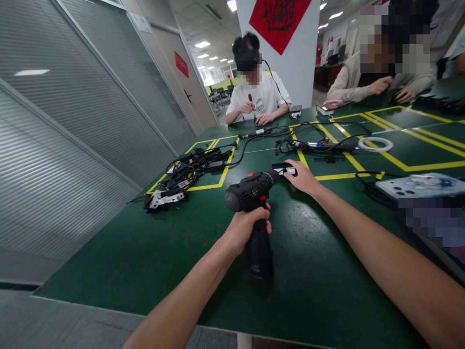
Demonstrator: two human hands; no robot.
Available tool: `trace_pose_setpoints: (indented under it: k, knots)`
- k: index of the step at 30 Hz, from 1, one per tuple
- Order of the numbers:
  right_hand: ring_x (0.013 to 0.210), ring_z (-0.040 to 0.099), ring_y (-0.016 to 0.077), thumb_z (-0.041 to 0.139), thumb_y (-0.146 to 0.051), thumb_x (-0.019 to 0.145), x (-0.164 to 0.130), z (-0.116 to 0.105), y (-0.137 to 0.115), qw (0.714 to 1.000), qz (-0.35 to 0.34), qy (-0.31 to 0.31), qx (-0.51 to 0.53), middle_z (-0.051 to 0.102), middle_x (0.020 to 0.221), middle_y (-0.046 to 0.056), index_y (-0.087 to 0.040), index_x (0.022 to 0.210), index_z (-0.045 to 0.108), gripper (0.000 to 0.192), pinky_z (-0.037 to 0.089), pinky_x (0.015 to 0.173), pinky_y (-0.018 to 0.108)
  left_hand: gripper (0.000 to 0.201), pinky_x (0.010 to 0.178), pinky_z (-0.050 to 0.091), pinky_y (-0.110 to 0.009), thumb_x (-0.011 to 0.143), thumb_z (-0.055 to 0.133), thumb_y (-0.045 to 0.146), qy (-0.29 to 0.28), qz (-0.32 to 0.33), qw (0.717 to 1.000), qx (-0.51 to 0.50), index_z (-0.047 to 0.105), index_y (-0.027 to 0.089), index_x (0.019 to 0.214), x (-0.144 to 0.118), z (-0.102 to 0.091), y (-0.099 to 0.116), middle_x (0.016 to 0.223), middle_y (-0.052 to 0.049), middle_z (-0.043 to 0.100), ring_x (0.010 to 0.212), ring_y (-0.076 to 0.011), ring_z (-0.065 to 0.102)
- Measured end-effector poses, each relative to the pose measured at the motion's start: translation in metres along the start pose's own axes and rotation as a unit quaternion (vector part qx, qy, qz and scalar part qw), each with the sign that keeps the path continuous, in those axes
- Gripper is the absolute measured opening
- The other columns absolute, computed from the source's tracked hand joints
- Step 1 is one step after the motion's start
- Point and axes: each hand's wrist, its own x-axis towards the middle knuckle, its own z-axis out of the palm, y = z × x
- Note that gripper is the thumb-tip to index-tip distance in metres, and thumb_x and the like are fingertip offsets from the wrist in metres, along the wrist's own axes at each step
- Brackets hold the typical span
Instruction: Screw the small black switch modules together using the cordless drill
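Closest to me, my left hand is wrapped tight round the grip of the drill, which sits mid-table with its nose pointing to one o'clock. Right at that nose, my right hand lies flat, fingers loosely spread, pinning a small black-and-white part to the green table. Over at ten o'clock, a tangle of cables sits inside a yellow-taped box. At three o'clock a phone lies by my forearm. Up at one o'clock there's a white tape ring. Straight across at twelve, a person in a white shirt works with both hands.
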Motion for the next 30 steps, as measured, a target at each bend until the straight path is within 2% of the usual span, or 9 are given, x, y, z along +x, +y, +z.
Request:
trace_pose_setpoints:
  k: [30]
  knots:
    - [0.114, 0.057, 0.0281, 0.060, -0.032, 0.082, -0.0001, -0.0013, -0.0020, 1.000, 0.003, -0.002, 0.005, 0.058, 0.121, 0.010, -0.023, 0.130, 0.056, 0.049, 0.045, 0.101, 0.045, 0.024, 0.052, 0.041, -0.024, 0.070, 0.063, 0.026, -0.001, -0.003, 1.000, -0.006, 0.059, 0.014, 0.090, 0.0005, -0.0012, 0.0004, 0.054, -0.002, 0.058, 0.049, -0.0127, 0.053]
